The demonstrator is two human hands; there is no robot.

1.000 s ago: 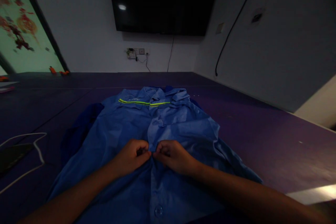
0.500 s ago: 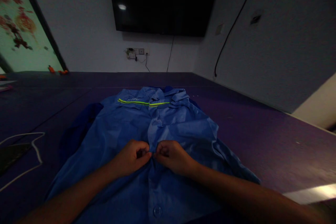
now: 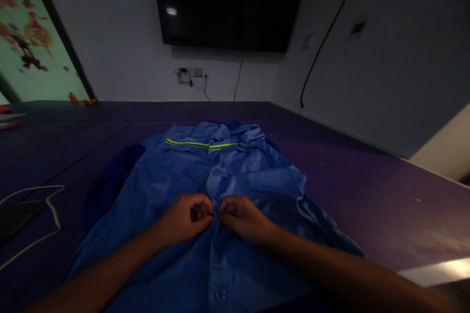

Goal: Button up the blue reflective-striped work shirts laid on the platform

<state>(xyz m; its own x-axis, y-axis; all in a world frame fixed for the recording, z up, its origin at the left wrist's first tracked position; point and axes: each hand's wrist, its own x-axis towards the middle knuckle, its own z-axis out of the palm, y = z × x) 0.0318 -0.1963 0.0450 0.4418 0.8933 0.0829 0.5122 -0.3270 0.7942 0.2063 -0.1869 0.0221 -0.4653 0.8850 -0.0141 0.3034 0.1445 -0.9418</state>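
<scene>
A blue work jacket (image 3: 172, 176) lies front side up, its collar away from me and a yellow-green stripe across the chest. My left hand (image 3: 189, 217) pinches the left side of its front opening. Close beside it, my right hand (image 3: 242, 217) pinches the right side of the same placket, thumb against fingers. My fingertips almost meet at the middle seam, and whatever small part they grip there is hidden. Below my hands a round button (image 3: 221, 295) shows on the placket near the hem.
The jacket rests on a purple surface (image 3: 330, 166). A dark flat object (image 3: 18, 217) with a white cord (image 3: 53, 212) lies at left. Small orange items (image 3: 90, 101) stand by the far left wall. A large black screen (image 3: 231, 5) hangs above wall sockets (image 3: 198, 73).
Both hands stay at the same spot on the placket with only slight finger shifts. The cloth between the fingertips has moved a little.
</scene>
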